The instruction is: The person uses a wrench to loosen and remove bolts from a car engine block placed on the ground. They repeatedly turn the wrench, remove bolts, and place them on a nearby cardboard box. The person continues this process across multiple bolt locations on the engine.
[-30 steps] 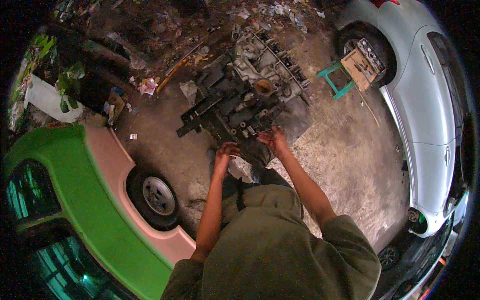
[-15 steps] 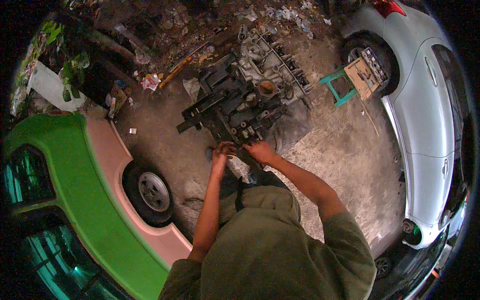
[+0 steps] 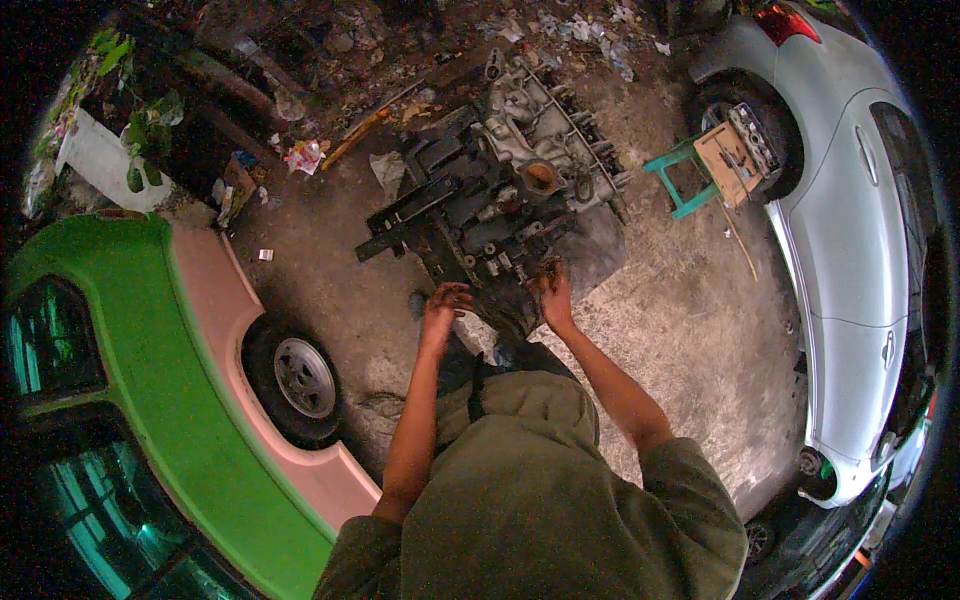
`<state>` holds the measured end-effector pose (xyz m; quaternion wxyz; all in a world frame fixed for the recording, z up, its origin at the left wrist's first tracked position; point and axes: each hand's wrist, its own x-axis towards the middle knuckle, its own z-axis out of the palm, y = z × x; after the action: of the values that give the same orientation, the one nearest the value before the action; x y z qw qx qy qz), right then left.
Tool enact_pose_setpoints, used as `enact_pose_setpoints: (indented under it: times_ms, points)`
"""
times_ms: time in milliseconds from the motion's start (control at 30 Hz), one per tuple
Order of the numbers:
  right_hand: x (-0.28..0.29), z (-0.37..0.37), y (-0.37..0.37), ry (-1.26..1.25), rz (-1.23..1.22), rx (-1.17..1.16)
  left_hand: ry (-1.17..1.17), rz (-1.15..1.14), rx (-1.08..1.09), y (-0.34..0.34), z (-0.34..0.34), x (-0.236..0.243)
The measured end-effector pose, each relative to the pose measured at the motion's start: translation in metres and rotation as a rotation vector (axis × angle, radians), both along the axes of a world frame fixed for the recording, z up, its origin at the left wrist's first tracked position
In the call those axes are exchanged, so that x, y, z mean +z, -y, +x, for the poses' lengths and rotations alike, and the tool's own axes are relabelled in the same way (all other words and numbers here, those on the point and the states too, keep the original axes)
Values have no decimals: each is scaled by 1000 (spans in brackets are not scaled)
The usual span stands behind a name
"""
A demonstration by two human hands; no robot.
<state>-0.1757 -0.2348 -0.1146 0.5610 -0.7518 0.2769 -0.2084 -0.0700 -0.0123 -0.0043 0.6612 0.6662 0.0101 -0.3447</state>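
Observation:
A greasy, partly dismantled engine lies in front of me, with a pale metal casting at its far right and dark parts nearer. My left hand hovers by its near edge, fingers loosely bent and apart, with nothing visible in them. My right hand is at the near right side, beside small metal fittings. Its fingers are bent together at the dark parts; whatever they grip is too small and dark to make out. A dark cloth or sheet spreads under the engine's right side.
On the left stands a green and pink car body with a wheel. A silver car is parked on the right. Near it, a green stool carries a wooden board and a metal engine part. Litter covers the far ground.
My right hand has moved right and slightly away from me, from the engine's near middle edge to its right side, leaving a wider gap between my hands. My left hand has hardly moved.

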Motion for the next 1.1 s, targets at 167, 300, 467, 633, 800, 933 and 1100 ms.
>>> enact_pose_setpoints:
  times_ms: [167, 300, 467, 633, 800, 933, 1100]
  points:
    - [3, 8, -7, 171, 775, -150, 12, -13, 3, 3, -4, 2]
    - [19, 18, -8, 269, 1027, -306, -8, 18, 1, 0, -4, 2]
    - [8, 25, -6, 224, 1145, -347, -18, 15, -15, -5, -4, 0]
    - [7, 24, -3, 257, 1246, -226, 14, -23, -6, -7, -5, 0]
    - [12, 20, 2, 143, 1351, -203, -4, -5, -18, -6, -4, 2]
    - [11, 20, -3, 131, 1383, -209, 15, 20, -38, -5, -5, 3]
    - [11, 20, -13, 294, 1446, -321, 14, -3, -25, -6, -6, 3]
